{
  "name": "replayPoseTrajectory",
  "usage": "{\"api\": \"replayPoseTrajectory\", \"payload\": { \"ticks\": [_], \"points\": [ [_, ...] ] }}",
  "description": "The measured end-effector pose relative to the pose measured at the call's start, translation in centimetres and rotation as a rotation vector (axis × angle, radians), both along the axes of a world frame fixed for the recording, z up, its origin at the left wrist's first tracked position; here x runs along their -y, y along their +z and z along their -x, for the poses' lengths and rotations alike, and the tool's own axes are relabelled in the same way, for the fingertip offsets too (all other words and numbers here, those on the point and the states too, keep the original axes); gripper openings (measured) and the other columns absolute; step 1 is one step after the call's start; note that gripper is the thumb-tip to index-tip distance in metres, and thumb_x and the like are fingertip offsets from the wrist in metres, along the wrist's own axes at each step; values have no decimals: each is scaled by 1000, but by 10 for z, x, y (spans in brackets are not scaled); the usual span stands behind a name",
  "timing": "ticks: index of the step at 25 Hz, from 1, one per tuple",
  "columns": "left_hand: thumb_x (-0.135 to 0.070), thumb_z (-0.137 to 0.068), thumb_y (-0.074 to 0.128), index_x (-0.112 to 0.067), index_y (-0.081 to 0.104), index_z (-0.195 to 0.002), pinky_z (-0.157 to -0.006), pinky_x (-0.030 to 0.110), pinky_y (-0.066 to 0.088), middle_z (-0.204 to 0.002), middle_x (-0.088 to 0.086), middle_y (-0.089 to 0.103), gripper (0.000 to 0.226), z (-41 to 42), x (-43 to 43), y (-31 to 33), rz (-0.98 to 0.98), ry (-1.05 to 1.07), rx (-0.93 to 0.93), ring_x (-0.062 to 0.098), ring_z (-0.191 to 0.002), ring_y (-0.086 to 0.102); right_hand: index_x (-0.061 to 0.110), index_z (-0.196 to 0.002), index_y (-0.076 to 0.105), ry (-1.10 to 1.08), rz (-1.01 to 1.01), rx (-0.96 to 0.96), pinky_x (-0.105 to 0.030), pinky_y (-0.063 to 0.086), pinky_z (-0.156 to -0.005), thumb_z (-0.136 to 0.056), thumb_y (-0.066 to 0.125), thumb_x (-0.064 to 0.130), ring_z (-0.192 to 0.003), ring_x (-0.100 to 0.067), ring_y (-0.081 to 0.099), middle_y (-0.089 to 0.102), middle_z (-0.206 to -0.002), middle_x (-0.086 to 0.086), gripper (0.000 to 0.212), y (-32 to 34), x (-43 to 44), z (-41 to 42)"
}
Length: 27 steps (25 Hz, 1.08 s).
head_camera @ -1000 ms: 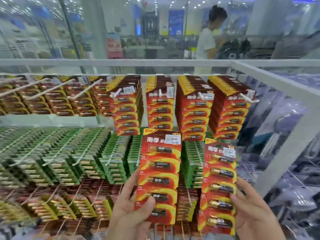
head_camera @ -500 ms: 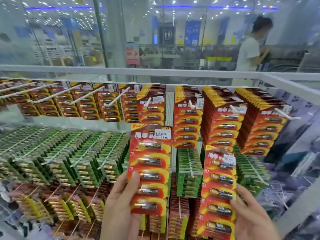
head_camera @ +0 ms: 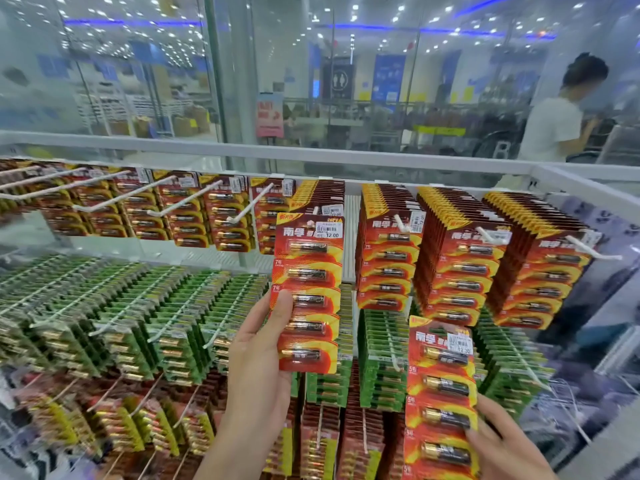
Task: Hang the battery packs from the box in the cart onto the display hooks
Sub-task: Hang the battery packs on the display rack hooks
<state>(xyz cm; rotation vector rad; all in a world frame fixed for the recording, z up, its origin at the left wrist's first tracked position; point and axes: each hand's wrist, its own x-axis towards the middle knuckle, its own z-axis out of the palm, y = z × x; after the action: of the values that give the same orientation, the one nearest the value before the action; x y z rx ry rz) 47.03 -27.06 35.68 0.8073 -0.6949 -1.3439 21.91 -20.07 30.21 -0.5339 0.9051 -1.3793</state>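
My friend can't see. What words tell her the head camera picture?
Two hands each hold a red battery pack before a store rack: the left hand holds the left pack high by the top hooks, the right hand holds the right pack lower. Above hang red packs, below green packs.

Glass wall (head_camera: 138, 81) behind the display, white rail (head_camera: 311, 155) along its base. Beyond it: ceiling spotlights (head_camera: 104, 46), blue light strips (head_camera: 450, 29), red sign (head_camera: 269, 114), restroom sign (head_camera: 338, 79), person in white shirt (head_camera: 554, 126) at right edge.
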Motion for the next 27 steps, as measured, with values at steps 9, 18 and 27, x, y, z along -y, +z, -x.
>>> {"api": "replayPoseTrajectory", "payload": {
  "ticks": [9, 18, 27],
  "points": [
    [-33, -96, 70, -16, 76, -116, -77, 44, 59, -111, 15, 78, 27, 3, 41, -6, -19, 51, 93, 32, -92, 75, 7, -83, 82, 23, 0, 99, -45, 59, -46, -36, 72, 4, -72, -35, 77, 78, -94, -21, 48, 3, 0, -12],
    [-34, -98, 70, -20, 78, -109, -75, 39, 65, -101, 6, 81, 20, 10, 83, -15, -7, 109, 241, 27, -93, 79, -2, -112, 76, 90, -11, 303, -65, 56, -76, -66, 63, -13, -109, -51, 67, 58, -132, -38, 49, 2, -6, -6],
    [-49, -95, 70, -18, 77, -102, -91, 44, 58, -97, 2, 80, 32, 7, 84, -30, 15, 170, 465, 18, -94, 75, 10, -116, 69, 88, 17, 110, -48, 61, -50, -40, 73, 3, -80, -38, 77, 77, -104, -23, 76, 18, -30, 8]
  ]
}}
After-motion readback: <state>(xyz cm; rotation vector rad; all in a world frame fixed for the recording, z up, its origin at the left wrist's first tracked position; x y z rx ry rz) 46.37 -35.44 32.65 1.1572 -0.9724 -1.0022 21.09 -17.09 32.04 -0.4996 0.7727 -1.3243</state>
